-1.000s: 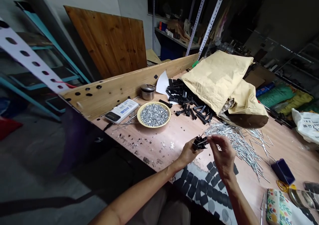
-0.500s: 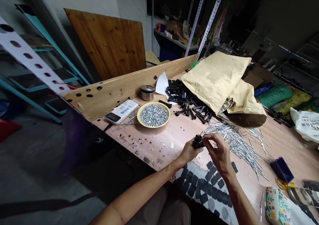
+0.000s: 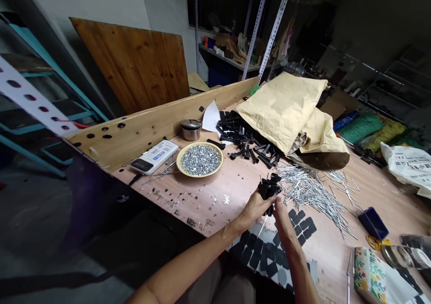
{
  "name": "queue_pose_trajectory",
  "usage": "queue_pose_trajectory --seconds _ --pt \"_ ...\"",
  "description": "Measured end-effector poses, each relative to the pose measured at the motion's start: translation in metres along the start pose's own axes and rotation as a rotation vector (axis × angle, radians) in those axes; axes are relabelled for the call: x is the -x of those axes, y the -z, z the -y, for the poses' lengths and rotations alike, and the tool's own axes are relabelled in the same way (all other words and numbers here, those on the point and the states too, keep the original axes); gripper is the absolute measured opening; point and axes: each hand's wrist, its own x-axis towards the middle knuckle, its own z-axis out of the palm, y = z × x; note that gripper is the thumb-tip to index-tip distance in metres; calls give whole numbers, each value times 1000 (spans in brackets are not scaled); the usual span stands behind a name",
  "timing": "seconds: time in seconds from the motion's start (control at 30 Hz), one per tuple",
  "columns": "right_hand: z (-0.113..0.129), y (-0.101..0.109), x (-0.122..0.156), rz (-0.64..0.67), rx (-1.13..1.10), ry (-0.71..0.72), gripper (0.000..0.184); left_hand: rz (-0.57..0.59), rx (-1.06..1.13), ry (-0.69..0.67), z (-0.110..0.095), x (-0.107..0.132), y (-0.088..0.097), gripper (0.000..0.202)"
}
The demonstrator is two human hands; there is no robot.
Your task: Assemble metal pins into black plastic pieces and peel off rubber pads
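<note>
My left hand [image 3: 255,206] is closed round a small bundle of black plastic parts [image 3: 269,186], held above the table's front. Thin metal pins stick up from the bundle, and a metal rod [image 3: 263,226] points down below it. Against the bundle's lower right side, my right hand [image 3: 280,210] is closed, its fingers mostly hidden. To the right of both hands lies a heap of loose metal rods [image 3: 313,198]. Below them, flat black pads [image 3: 257,248] are laid out in rows on a grey sheet.
A yellow bowl of small metal pieces [image 3: 182,171] stands left, near a white digital scale [image 3: 155,157] and a lidded metal pot [image 3: 191,130]. More black parts [image 3: 235,126] spill from a paper sack [image 3: 283,111]. Rightward are a blue bin [image 3: 373,223] and a glass jar [image 3: 400,256].
My right hand has come down from the top of the black parts to their lower side. The bundle stands more upright, with a rod now showing beneath. The view has shifted slightly.
</note>
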Motion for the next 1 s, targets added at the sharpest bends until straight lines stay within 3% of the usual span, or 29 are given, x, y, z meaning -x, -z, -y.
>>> queue_pose_trajectory --seconds 0.07,0.2,0.33,0.43,0.6,0.8,1.0 --pt "-9 -11 -2 20 -94 18 64 -68 -63 7 7 -4 -6 29" --pt "-11 -25 -3 -64 -174 85 61 -139 -53 -63 16 -11 -9 34" --pt "-11 -31 0 -118 -156 156 58 -195 -39 -41 18 -17 -3 35" --pt "-12 -34 -1 -137 -134 131 57 -219 -44 -31 18 -19 -1 34" --pt "-10 -33 -4 -278 -174 132 57 -100 53 -32 14 -19 -3 33" --pt "-6 -26 2 -277 -73 279 58 123 152 -33 -6 -12 -1 42" --pt "-8 -23 3 -236 23 330 47 89 226 -4 -6 -10 0 51"
